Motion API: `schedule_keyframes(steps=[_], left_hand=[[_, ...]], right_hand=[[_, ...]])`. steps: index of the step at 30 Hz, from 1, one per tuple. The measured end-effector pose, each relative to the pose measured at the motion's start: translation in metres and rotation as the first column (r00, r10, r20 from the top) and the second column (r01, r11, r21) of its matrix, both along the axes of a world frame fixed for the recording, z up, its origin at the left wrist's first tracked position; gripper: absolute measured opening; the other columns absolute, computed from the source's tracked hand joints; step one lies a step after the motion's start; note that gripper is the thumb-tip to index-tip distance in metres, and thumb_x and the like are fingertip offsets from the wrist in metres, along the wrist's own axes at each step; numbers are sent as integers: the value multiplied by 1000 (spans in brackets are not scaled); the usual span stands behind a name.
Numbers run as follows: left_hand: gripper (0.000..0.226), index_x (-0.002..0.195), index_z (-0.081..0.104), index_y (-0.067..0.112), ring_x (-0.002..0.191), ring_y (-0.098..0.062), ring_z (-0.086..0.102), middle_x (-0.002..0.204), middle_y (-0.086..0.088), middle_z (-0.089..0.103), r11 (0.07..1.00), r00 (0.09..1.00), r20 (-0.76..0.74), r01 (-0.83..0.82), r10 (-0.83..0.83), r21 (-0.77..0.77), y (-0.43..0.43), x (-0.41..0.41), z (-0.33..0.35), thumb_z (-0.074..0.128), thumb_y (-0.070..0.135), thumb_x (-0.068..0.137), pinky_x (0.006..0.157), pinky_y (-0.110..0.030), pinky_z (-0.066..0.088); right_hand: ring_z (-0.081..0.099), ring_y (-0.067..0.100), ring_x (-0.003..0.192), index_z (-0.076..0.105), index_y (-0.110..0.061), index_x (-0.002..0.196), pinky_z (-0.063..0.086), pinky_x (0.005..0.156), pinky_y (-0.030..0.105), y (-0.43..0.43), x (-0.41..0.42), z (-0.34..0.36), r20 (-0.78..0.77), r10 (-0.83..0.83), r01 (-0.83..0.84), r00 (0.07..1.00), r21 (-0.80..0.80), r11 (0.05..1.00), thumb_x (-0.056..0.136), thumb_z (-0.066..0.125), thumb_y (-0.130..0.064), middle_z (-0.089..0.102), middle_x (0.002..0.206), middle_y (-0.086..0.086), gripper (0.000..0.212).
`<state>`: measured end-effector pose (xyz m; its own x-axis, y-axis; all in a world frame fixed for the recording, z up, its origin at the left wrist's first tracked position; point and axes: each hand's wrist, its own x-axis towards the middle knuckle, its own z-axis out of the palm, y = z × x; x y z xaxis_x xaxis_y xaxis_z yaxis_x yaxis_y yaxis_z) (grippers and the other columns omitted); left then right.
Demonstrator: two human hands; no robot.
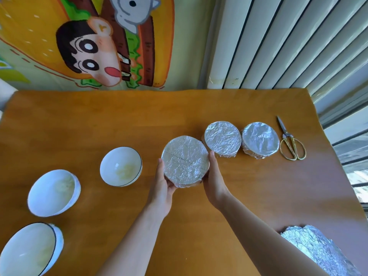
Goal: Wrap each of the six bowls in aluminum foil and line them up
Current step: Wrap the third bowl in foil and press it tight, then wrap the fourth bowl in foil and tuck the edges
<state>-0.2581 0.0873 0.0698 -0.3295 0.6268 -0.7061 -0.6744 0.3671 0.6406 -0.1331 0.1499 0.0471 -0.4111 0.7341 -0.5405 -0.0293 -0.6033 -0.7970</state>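
Now both hands, left [162,183] & right [214,176], grip round foil-wrapped ceramic bowl [185,161] by sides; probably fragile, foil slippery.

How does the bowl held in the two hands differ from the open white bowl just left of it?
The held bowl has crinkled foil over its top; the open white bowl is bare, its inside showing. The left hand and right hand grip the held bowl at its sides; nothing touches the open white bowl. Both are round and similar in size.
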Motion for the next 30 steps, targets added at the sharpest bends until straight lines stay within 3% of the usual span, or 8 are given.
schedule_keyframes(steps=[5, 10, 14, 17, 22, 27, 30], left_hand=[[56, 139, 52, 24, 112, -12, 62, 131, -2, 63, 996, 999, -25, 24, -27, -87, 17, -13, -27, 36, 60, 99, 88, -32, 52], [50, 134, 54, 20, 111, -14, 60, 129, -5, 62, 989, 999, -48, 17, -24, -148, 37, -20, -37, 28, 51, 105, 105, -40, 47], [39, 103, 61, 23, 99, -9, 58, 108, 3, 66, 981, 991, -127, 21, -46, -192, 53, -26, -48, 28, 44, 106, 110, -35, 39], [39, 92, 62, 21, 96, -14, 57, 97, 3, 66, 971, 980, -176, 56, -98, -234, 62, -32, -57, 30, 41, 104, 109, -37, 37], [39, 79, 60, 23, 77, -15, 51, 84, 2, 64, 962, 964, -226, 81, -143, -262, 73, -34, -62, 31, 38, 103, 88, -34, 37], [36, 93, 61, 22, 92, -16, 55, 104, -3, 64, 955, 967, -217, 70, -136, -289, 80, -33, -63, 31, 39, 104, 92, -35, 40], [37, 97, 63, 20, 108, -25, 60, 118, -15, 65, 948, 970, -205, 62, -131, -311, 82, -33, -60, 32, 38, 104, 101, -38, 40]], right_hand=[[53, 16, 129, 47, -34, 141, 32, 115, 50, 12, -12, -38, 152, -29, 39, 988, -61, 997, 75, 33, -94, 55, 141, -5, 90], [34, 16, 144, 35, -37, 149, 23, 119, 52, 24, -19, -65, 200, -89, 112, 976, -107, 988, 64, 37, -100, 33, 158, -7, 106], [46, 11, 133, 43, -35, 144, 30, 117, 45, 31, -25, -66, 171, -131, 146, 976, -78, 986, 62, 41, -98, 48, 146, -9, 103], [54, 10, 125, 47, -32, 139, 35, 113, 39, 34, -31, -68, 176, -145, 161, 974, -80, 984, 66, 42, -92, 56, 138, -8, 95], [48, 10, 130, 47, -33, 141, 34, 114, 40, 38, -33, -71, 235, -178, 197, 956, -61, 979, 72, 39, -87, 53, 141, -10, 88], [41, 6, 136, 45, -32, 144, 28, 114, 31, 48, -29, -69, 220, -202, 216, 954, -40, 976, 97, 34, -65, 50, 144, -13, 59], [46, 6, 133, 53, -33, 139, 29, 118, 38, 51, -31, -71, 218, -211, 225, 953, -39, 974, 84, 39, -73, 56, 140, -13, 69]])
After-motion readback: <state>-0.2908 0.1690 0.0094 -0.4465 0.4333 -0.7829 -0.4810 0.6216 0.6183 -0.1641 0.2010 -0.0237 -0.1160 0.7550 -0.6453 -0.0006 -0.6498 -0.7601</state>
